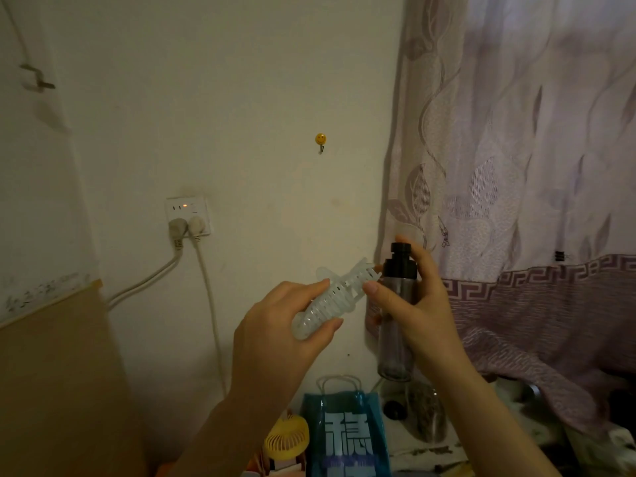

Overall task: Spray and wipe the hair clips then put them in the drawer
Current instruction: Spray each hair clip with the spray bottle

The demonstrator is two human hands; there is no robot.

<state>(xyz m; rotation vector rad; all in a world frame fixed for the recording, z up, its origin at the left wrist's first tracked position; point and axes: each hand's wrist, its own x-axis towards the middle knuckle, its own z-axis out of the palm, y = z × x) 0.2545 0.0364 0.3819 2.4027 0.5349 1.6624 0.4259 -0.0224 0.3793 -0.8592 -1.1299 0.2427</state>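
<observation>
Left hand (275, 333) is pinching a translucent white hair clip (335, 297) by its lower end, tilted so its toothed tip sits right next to the black nozzle of the spray bottle (397, 304). Right hand (418, 304) is wrapped around that bottle, forefinger on top of the pump. Below the bottle there's a blue paper bag (346, 435) and, left of the bag, a yellow mini fan (287, 438); left of the bottle, a wall socket (188, 215).

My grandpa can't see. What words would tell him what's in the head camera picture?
A person's left hand grips a translucent white plastic claw hair clip while the right hand holds a clear spray bottle with a black pump top beside it, a finger on the pump. Behind are a cream wall, a yellow smiley wall hook and a mauve patterned curtain.
</observation>
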